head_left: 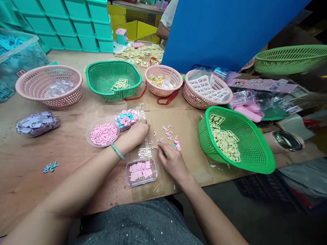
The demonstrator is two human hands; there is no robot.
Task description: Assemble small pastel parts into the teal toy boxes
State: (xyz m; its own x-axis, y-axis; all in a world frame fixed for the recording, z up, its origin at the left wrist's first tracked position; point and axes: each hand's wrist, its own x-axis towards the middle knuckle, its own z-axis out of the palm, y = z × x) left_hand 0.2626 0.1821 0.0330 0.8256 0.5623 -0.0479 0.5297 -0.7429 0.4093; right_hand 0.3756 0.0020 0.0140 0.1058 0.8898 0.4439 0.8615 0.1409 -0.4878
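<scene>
Seemingly much is left: pink hooks [169, 133] lie loose on the cardboard [186, 123] beyond the right hand [173, 162], many more sit in the round tub [97, 145]; whether that hand or the left hand [136, 134] clasps anything, I cannot tell

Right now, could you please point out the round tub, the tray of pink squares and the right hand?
Round tub [88, 135], head view, left rim.
Tray of pink squares [143, 183], head view, near rim.
Right hand [173, 161], head view, its back.
</scene>
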